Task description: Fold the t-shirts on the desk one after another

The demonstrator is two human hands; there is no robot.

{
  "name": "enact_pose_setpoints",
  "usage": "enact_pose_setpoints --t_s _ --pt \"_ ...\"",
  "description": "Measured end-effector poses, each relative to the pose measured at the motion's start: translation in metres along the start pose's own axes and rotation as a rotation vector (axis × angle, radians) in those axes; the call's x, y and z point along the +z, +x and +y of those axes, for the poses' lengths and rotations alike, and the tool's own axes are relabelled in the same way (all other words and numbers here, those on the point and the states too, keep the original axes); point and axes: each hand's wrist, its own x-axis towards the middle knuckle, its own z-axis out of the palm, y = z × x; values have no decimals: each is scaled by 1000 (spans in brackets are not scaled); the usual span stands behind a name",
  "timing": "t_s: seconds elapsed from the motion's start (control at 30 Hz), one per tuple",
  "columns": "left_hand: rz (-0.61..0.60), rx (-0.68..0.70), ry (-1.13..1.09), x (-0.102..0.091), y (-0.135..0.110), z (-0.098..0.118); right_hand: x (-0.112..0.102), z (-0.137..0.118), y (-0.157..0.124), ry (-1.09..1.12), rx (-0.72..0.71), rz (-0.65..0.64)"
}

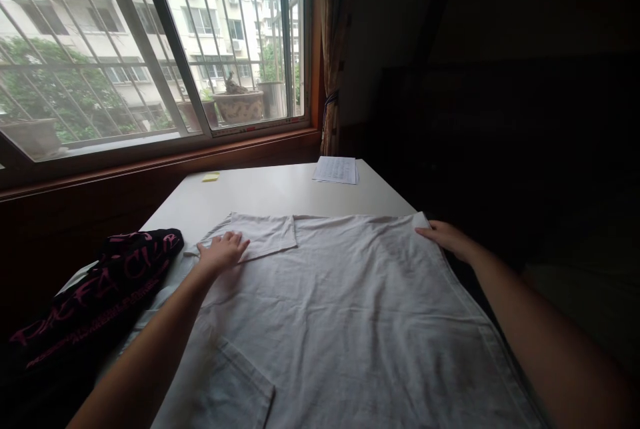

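Note:
A white T-shirt lies spread flat over the near part of a white table. My left hand rests flat on the shirt's folded-in left sleeve, fingers stretched out. My right hand is at the shirt's far right corner at the table's right edge, its fingers curled round the cloth there. Both forearms reach in from the bottom of the view.
A black garment with pink lettering lies bunched at the table's left edge. A printed sheet of paper and a small yellow pad lie at the far side, under a barred window. The room to the right is dark.

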Motion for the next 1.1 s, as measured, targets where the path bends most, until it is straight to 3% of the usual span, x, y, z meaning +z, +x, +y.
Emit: enact_pose_setpoints --t_s 0.17,0.27,0.4,0.7,1.0,1.1 --pt "188 50 23 5 28 3 21 6 -3 -325 -35 271" --pt "170 81 -9 19 42 1 32 8 -6 -530 -44 361" --pt "88 27 -78 27 52 -3 34 10 -7 -614 -62 384" --pt "90 -59 -116 28 49 -18 19 -15 15 -523 -85 268" --pt "73 -215 -147 28 43 -37 38 -42 37 -581 -31 272" --pt "93 -227 -163 29 44 -40 46 -51 33 -599 -52 348"
